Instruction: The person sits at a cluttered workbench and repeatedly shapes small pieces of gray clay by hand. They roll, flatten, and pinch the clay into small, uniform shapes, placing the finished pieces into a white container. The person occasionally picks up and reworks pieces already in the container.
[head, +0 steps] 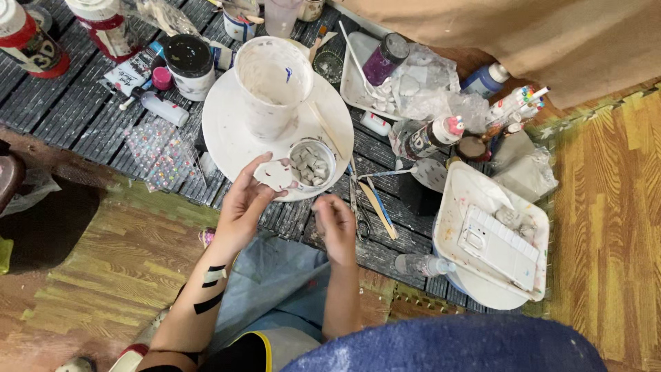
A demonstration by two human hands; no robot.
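Observation:
My left hand (242, 205) holds a small white, plaster-like flat piece (275, 173) with pink marks, right beside a small cup of white chunks (311, 163). That cup sits on a round white plate (227, 131) together with a large white plaster-smeared cup (273, 86). My right hand (335, 224) hovers just below the plate's edge with its fingers curled in; whether something small is pinched between them is hidden.
Scissors and wooden sticks (368, 203) lie right of my right hand. A white tray (458, 207) with a rectangular mould stands at the right. Paint bottles, jars and a glitter pot (384, 58) crowd the dark slatted mat (69, 103). A sticker sheet (162, 155) lies left.

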